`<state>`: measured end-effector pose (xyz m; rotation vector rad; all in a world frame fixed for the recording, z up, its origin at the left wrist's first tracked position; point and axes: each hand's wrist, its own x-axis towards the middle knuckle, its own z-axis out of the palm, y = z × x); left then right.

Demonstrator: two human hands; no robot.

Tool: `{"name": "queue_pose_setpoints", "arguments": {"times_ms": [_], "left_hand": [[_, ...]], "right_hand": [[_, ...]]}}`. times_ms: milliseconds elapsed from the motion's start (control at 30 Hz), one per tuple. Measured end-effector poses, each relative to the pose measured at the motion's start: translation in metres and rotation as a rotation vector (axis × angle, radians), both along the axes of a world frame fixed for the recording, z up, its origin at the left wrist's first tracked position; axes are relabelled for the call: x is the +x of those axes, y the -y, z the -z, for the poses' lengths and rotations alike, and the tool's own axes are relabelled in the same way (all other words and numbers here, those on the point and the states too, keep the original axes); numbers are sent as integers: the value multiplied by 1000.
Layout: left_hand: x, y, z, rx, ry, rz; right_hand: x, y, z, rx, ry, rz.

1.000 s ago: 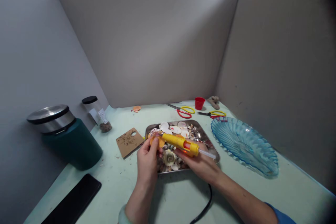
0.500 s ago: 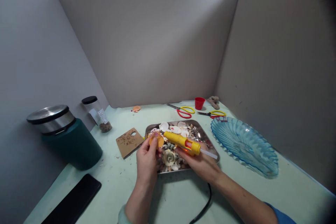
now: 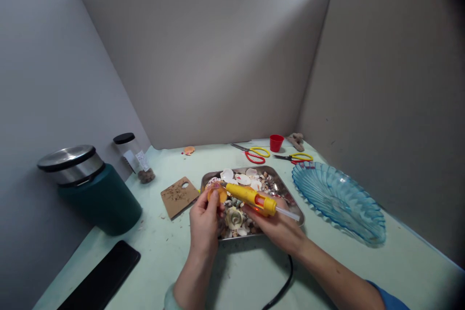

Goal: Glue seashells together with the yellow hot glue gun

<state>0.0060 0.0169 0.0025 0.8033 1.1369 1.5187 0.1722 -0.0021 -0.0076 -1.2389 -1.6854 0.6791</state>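
Observation:
My left hand (image 3: 205,220) pinches an orange shell (image 3: 218,194) between thumb and fingers, over the left side of a metal tray (image 3: 300,215). In my right hand (image 3: 278,225) is a yellow glue gun (image 3: 250,195), its nozzle pointing left at the upper edge of the shell. A clear glue stick (image 3: 288,213) sticks out of its back end, and a red light glows near the grip. Whether the nozzle touches the shell I cannot tell. Below both hands, the tray holds many shells, among them a pale spiral one (image 3: 234,218).
To the left stand a green canister (image 3: 100,201), a jar (image 3: 134,157) and a brown board (image 3: 179,197), with a black phone (image 3: 100,278) nearer me. Behind the tray lie two scissors (image 3: 254,152) and a red cup (image 3: 276,143). A blue glass dish (image 3: 337,201) is right. A black cord (image 3: 285,288) runs below.
The glue gun's nozzle has shifted slightly left, closer to the shell's upper edge. My left hand has moved very slightly; both hands keep their hold.

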Motion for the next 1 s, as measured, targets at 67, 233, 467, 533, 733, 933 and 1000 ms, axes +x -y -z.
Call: {"name": "queue_pose_setpoints", "arguments": {"times_ms": [67,233,467,533,733,933,1000], "left_hand": [[0,0,0,3,1,14],[0,1,2,8,3,8],[1,1,-1,12,-8,-5],[1,1,-1,21,-18,8],[1,2,0,37,-52,53],[4,8,-2,-12,-159,197],[6,9,-3,-2,-197,242]], "right_hand": [[0,0,1,12,2,2],[0,-1,0,9,-41,-8],[-1,-3,-6,-6,-99,-65],[-1,-2,-7,-10,-113,-80],[-3,-1,-6,-84,-216,28],[-5,-8,-2,-223,-434,203],[-5,-8,-3,-256,-483,178]]}}
